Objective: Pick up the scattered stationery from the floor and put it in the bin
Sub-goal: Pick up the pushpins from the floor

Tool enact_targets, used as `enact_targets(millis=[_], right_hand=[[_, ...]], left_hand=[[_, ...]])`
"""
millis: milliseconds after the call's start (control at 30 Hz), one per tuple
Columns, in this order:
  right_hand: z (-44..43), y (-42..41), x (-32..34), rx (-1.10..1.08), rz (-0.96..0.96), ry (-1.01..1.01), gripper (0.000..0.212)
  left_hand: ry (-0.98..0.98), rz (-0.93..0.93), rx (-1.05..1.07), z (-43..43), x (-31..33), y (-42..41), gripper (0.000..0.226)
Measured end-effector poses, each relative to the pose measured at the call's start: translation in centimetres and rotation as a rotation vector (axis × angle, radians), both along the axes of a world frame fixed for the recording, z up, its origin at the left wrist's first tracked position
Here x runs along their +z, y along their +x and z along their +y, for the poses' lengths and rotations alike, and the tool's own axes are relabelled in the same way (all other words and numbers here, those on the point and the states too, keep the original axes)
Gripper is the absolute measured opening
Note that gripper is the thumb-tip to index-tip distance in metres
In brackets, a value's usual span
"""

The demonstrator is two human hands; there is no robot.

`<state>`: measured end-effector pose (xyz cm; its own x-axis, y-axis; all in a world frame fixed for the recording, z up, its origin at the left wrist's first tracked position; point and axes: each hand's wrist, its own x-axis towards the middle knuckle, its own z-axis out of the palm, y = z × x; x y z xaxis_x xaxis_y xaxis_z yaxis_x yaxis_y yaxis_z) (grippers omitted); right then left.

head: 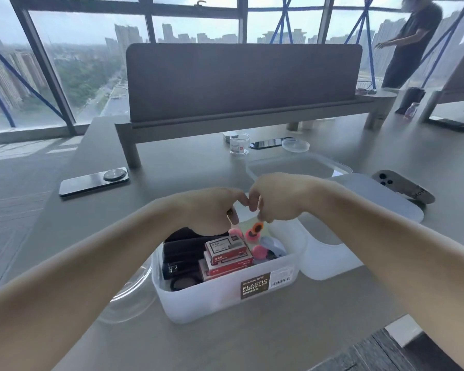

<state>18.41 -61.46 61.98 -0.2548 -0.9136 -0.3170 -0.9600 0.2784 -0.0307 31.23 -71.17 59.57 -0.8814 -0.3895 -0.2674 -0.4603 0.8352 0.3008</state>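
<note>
Grey windowside desk holds bin; right hand pinches orange piece.

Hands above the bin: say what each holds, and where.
The right hand pinches a small orange item by its top end. The left hand has curled fingers; whether it holds anything cannot be told.

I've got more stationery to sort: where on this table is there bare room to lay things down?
Bare table lies between the black phone and the plastic bin, and along the near edge before the bin. Behind and right of it is crowded: white container, flat lid, clear tray, second phone. A clear dish hugs its left side.
</note>
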Motion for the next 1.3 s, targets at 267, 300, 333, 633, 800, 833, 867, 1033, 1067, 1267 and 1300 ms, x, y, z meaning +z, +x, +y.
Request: enact_targets(millis=[267, 300, 333, 633, 800, 833, 867, 1033, 1067, 1267, 1300], right_hand=[[2.1, -0.6, 0.5, -0.021, -0.122, -0.143, 0.028], [2.2, -0.6, 0.5, -0.005, -0.135, -0.165, 0.024], [2.5, -0.4, 0.4, 0.012, -0.149, -0.195, 0.021], [3.5, 2.7, 0.5, 0.110, -0.279, -0.320, 0.012], [2.8, 5.2, -0.3, 0.157, -0.227, -0.247, 0.012], [2.9, 5.5, -0.4, 0.157, -0.196, -0.239, 0.012], [3.1, 5.6, -0.4, 0.152, -0.164, -0.237, 0.012], [7.3, 5.3, 0.6, -0.016, -0.074, -0.365, 0.018], [9.1, 4.9, 0.7, -0.083, -0.059, -0.417, 0.017], [26.5, 5.8, -1.2, -0.481, 0.004, -0.411, 0.019], [29.8, 6.6, -2.3, -0.535, 0.023, -0.328, 0.021]], left_hand=[[-0.098, 0.101, -0.004, 0.6, 0.6, 1.5, 0.036], [-0.099, 0.137, 0.009, 0.7, 0.7, 1.8, 0.033], [-0.085, 0.176, 0.024, 0.8, 0.9, 2.2, 0.030], [0.085, 0.182, 0.051, 0.5, 2.8, 9.4, 0.019], [0.001, 0.127, 0.058, 1.3, 1.2, 10.0, 0.020], [-0.022, 0.129, 0.066, 1.5, 1.0, 10.2, 0.019], [-0.052, 0.133, 0.067, 1.8, 1.1, 10.4, 0.017], [-0.103, 0.278, -0.023, 7.4, 3.8, 10.1, 0.014], [-0.085, 0.298, -0.072, 9.2, 4.1, 9.4, 0.016], [0.076, 0.322, -0.380, 23.4, -0.1, 2.7, 0.011], [0.085, 0.297, -0.441, 26.2, -1.2, 1.6, 0.012]])
